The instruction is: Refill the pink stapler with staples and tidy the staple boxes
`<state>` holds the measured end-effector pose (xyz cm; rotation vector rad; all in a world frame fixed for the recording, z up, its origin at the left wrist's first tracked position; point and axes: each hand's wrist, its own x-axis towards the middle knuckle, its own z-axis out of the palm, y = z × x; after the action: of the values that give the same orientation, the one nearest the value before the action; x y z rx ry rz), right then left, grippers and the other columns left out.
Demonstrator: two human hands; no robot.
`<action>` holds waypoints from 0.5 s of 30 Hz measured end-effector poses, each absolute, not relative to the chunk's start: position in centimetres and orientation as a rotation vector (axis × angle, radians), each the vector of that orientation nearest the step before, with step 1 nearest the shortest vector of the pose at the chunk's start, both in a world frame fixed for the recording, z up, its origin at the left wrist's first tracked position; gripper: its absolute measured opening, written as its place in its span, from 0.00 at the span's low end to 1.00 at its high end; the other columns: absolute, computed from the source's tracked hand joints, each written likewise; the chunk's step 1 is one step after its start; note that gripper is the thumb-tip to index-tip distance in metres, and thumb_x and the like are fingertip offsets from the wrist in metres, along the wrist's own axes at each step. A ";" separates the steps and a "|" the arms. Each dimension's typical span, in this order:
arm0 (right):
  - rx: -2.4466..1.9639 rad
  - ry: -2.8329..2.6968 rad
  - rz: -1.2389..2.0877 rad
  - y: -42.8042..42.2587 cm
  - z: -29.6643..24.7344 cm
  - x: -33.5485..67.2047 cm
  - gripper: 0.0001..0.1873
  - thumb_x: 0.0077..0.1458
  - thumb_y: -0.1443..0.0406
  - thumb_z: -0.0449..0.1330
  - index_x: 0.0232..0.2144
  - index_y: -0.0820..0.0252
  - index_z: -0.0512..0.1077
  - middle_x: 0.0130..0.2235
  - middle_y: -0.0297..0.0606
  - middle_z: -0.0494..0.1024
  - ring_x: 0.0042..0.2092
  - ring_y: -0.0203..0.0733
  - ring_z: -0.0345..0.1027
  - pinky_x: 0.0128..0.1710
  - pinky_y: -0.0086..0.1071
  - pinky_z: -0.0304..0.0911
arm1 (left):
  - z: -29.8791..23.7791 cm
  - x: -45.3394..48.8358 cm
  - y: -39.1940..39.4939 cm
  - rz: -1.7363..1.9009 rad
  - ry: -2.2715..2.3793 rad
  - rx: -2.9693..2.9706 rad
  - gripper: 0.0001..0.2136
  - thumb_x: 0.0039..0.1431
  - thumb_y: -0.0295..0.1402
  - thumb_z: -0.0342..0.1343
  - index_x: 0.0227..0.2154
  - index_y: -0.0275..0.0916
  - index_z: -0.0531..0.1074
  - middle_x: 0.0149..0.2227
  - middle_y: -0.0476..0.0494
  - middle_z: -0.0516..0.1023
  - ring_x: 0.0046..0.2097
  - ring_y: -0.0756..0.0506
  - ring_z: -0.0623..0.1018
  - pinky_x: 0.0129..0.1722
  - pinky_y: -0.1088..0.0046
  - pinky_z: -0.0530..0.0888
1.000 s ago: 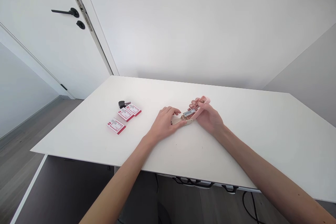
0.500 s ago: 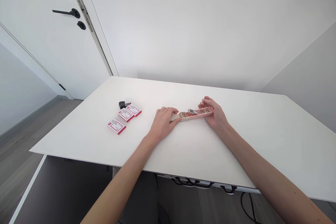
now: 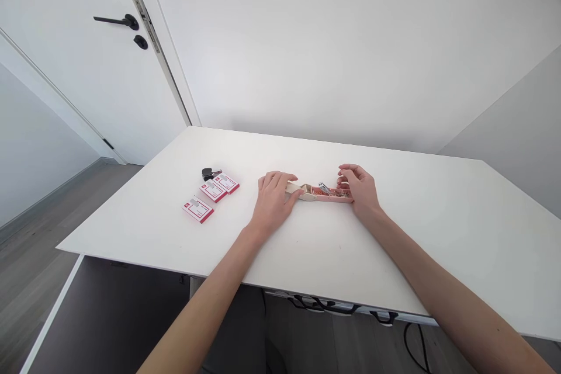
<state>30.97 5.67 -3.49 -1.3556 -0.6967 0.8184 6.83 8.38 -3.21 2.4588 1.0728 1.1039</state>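
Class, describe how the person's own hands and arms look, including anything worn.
The left hand and right hand are ungloved, with no ring to be seen. The left arm and right arm show no sleeve, watch or bracelet within view.

The left hand [image 3: 272, 196] partly hides the cream end [image 3: 308, 196] of the long case [image 3: 328, 198], and the right hand [image 3: 363, 190] covers its pink end, so what the right fingers [image 3: 352, 168] touch cannot be told; the bits [image 3: 342, 193] inside are too small to name. Toward the surface's [image 3: 280, 149] left edge, the print on the red-and-white boxes [image 3: 213, 190] is too fine to read; the black object [image 3: 207, 174] is partly hidden behind two of them; past the surface's front edge, both forearms and the cable [image 3: 423, 342] are cut off by the picture's lower edge.
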 end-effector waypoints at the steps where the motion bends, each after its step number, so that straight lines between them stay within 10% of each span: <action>1: -1.370 -0.709 0.815 5.7 -3.5 30.9 0.08 0.46 0.63 0.67 0.33 0.53 0.79 0.36 0.32 0.75 0.32 0.34 0.70 0.30 0.30 0.76 | -3.2 6.9 8.4 1.150 1.089 2.456 0.08 0.72 0.37 0.58 0.50 0.43 0.72 0.51 0.43 0.81 0.57 0.40 0.74 0.59 0.58 0.66; 8: -1.400 -0.691 0.740 5.6 -3.7 31.4 0.08 0.47 0.63 0.66 0.34 0.53 0.78 0.38 0.32 0.77 0.34 0.35 0.70 0.28 0.27 0.72 | -2.7 4.9 8.5 1.397 1.486 2.287 0.12 0.77 0.34 0.43 0.54 0.41 0.68 0.56 0.35 0.77 0.61 0.37 0.72 0.61 0.53 0.67; 15: -1.338 -0.606 0.718 5.8 -4.1 31.8 0.07 0.48 0.64 0.65 0.34 0.52 0.78 0.36 0.32 0.77 0.32 0.34 0.69 0.27 0.27 0.68 | -3.8 0.6 7.0 1.180 1.823 2.382 0.22 0.66 0.29 0.49 0.61 0.33 0.65 0.65 0.21 0.70 0.75 0.23 0.54 0.69 0.28 0.49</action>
<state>31.80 5.84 -4.13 -1.3382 -0.6059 0.7183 0.56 7.01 -3.81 2.3820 1.8231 1.1800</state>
